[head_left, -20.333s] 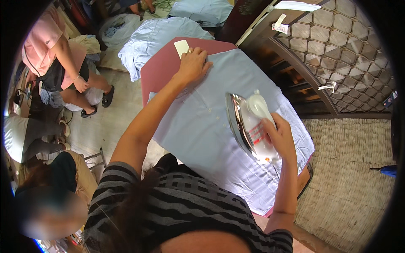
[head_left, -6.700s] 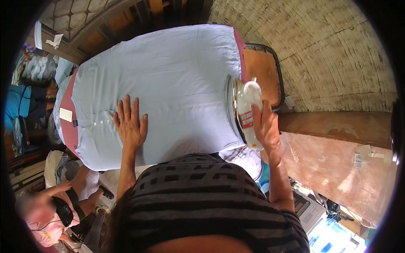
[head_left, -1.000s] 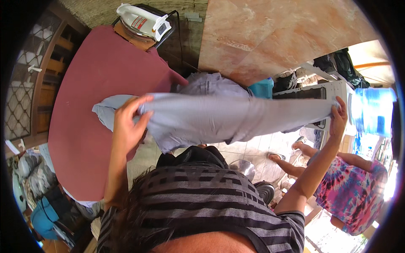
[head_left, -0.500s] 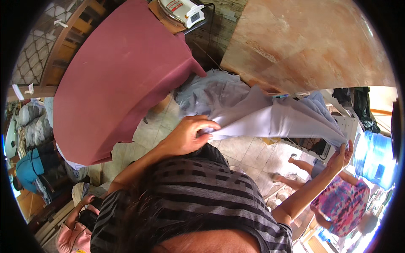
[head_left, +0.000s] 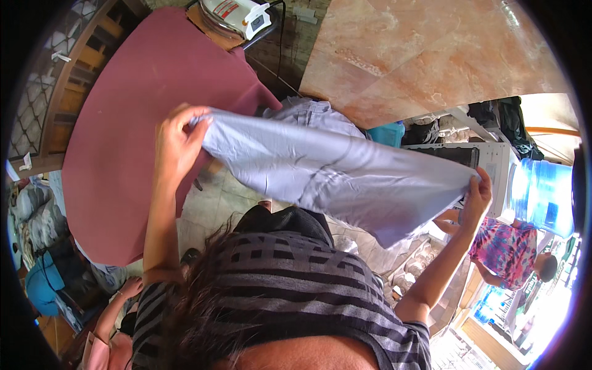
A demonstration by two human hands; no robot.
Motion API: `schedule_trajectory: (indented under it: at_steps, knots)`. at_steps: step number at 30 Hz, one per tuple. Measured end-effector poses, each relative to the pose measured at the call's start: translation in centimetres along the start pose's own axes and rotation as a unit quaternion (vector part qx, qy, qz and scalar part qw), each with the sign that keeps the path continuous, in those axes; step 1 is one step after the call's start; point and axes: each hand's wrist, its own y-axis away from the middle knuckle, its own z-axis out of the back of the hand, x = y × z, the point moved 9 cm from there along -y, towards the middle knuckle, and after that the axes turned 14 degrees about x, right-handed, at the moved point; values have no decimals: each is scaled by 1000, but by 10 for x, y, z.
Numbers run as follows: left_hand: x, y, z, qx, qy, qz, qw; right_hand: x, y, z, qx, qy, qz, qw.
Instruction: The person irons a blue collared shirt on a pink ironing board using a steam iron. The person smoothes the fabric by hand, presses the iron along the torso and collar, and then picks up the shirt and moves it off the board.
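A light grey-blue cloth [head_left: 308, 160] is stretched in the air between my two hands, sagging in the middle with creases across it. My left hand [head_left: 179, 139] pinches its left corner, over the edge of the maroon-covered board [head_left: 142, 123]. Farther right and a little lower, my right hand [head_left: 476, 196] pinches the other end near a white cabinet. More crumpled cloth of the same colour [head_left: 314, 114] lies behind the stretched part; whether the two are joined I cannot tell.
A white iron-like appliance [head_left: 234, 21] with a cord rests at the board's far end. A marbled tabletop [head_left: 425, 55] stands at the back right. Blue water bottle [head_left: 542, 197] is at the right. A person in a tie-dyed shirt [head_left: 505, 250] and another in pink [head_left: 105, 351] are nearby.
My left hand has risen up and left, lifting the cloth's corner to the board's edge. My right hand has moved slightly left and up. The cloth is now spread wider between them.
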Motion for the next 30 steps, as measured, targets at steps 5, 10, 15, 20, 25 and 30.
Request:
schedule_trajectory:
  at_steps: [5, 10, 15, 20, 25, 30]
  knots:
    - [74, -63, -23, -47, 233, 94, 967, -27, -71, -48, 50, -13, 2, 999]
    - [85, -71, -8, -186, 405, -28, 895, -32, -85, -56, 54, -77, 15, 996]
    - [116, 6, -41, -315, 278, 59, 906, -125, -19, -81, 92, -114, -87, 985]
    - [117, 57, -143, -292, 171, -7, 941, -316, 54, -149, 87, -185, -214, 955]
    - [368, 113, -288, -256, 385, 305, 832, -402, 72, -195, 131, -118, -301, 937]
    - [387, 112, -302, -243, 458, 305, 799, -384, 69, -182, 162, -83, -297, 937]
